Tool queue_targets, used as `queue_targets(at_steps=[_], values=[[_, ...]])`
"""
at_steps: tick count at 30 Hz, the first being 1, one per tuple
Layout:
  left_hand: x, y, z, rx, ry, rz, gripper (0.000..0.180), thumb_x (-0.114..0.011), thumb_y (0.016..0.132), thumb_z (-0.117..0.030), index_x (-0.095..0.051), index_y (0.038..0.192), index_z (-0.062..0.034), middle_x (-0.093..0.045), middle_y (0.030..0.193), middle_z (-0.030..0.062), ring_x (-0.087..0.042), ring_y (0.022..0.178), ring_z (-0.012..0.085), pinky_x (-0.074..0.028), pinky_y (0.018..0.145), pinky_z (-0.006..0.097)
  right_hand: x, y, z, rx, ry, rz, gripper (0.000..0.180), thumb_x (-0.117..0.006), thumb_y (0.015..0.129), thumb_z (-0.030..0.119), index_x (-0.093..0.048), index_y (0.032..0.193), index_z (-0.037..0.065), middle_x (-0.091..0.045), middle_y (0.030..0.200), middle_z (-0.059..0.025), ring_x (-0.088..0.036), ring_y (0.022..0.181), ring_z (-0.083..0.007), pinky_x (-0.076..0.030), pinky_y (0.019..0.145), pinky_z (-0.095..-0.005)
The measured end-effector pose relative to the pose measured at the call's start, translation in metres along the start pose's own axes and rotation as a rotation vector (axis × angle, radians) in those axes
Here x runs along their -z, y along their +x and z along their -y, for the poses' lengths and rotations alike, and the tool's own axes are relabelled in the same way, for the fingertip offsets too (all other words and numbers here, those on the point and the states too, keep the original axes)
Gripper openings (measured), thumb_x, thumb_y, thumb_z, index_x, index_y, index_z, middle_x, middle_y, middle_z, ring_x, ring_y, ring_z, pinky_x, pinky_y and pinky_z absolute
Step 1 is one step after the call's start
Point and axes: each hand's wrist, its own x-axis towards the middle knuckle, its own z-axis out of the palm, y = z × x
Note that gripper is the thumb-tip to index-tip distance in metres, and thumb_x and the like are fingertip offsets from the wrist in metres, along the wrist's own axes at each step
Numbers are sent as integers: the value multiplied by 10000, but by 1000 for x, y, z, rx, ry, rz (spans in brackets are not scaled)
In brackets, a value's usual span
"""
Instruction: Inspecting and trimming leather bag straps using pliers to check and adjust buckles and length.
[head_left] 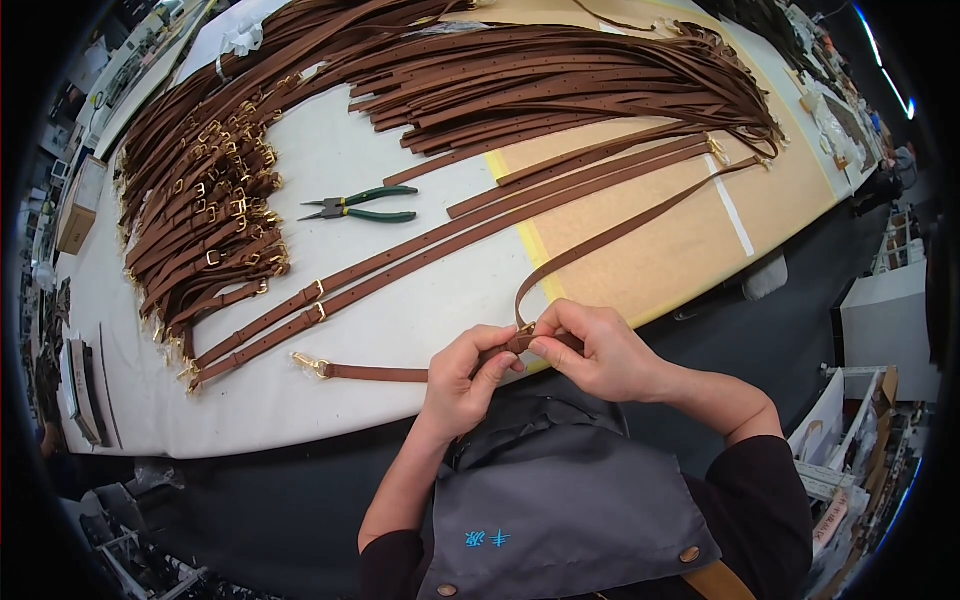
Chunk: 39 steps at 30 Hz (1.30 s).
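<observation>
Both of my hands hold one brown leather strap (600, 240) at the table's near edge. My left hand (470, 377) pinches it just left of a small gold buckle (527, 328). On the buckle's right, my right hand (598, 350) grips the strap between thumb and fingers. One part of the strap runs left from my left hand to a gold snap hook (308, 364) on the table. Another part loops up and away to the far right. My fingers partly hide the buckle and the strap end.
Green-handled pliers (365, 204) lie mid-table. Two buckled straps (440, 240) stretch diagonally beyond my hands. A pile of buckled straps (210, 190) covers the left, and a bundle of loose straps (560, 85) the far side. The table's curved edge (330, 437) is close to me.
</observation>
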Motion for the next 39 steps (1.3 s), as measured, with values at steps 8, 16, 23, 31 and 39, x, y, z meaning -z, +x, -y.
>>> queue_targets(at_steps=[8, 16, 23, 31, 39], values=[[-3, 1, 1, -16, 12, -19, 262, -602, 1023, 34, -604, 1283, 66, -717, 1124, 146, -722, 945, 169, -584, 842, 288, -3, 3, -3, -118, 105, -10, 119, -665, 1025, 108, -626, 1034, -4, -639, 834, 0, -552, 753, -27, -464, 647, -218], [-1, 1, 0, -30, 39, -6, 268, -609, 1017, 33, -608, 1283, 66, -720, 1118, 148, -732, 941, 181, -591, 843, 291, 4, 6, -1, -35, 124, 59, 108, -670, 1017, 100, -629, 1019, 0, -645, 841, -5, -569, 754, -44, -466, 648, -225], [0, 1, 1, 9, 84, 39, 270, -602, 1021, 33, -605, 1289, 68, -719, 1089, 148, -726, 929, 187, -589, 854, 297, 16, 15, -2, 57, -115, 170, 88, -688, 985, 89, -664, 1013, 10, -670, 817, -57, -616, 727, -112, -498, 662, -274], [0, 1, -1, -17, 82, 41, 243, -602, 1005, 54, -634, 1244, 78, -730, 1080, 155, -744, 907, 183, -599, 813, 290, 20, 23, -10, 215, -84, 248, 83, -687, 970, 80, -674, 1016, 12, -673, 816, -82, -623, 711, -159, -511, 677, -296], [-2, 3, -7, -9, 236, 62, 235, -598, 1010, 44, -635, 1239, 79, -732, 1061, 149, -742, 904, 178, -595, 805, 283, 20, 22, -6, 76, -149, 225, 89, -673, 974, 95, -666, 1017, 18, -653, 788, -89, -622, 706, -171, -504, 679, -308]])
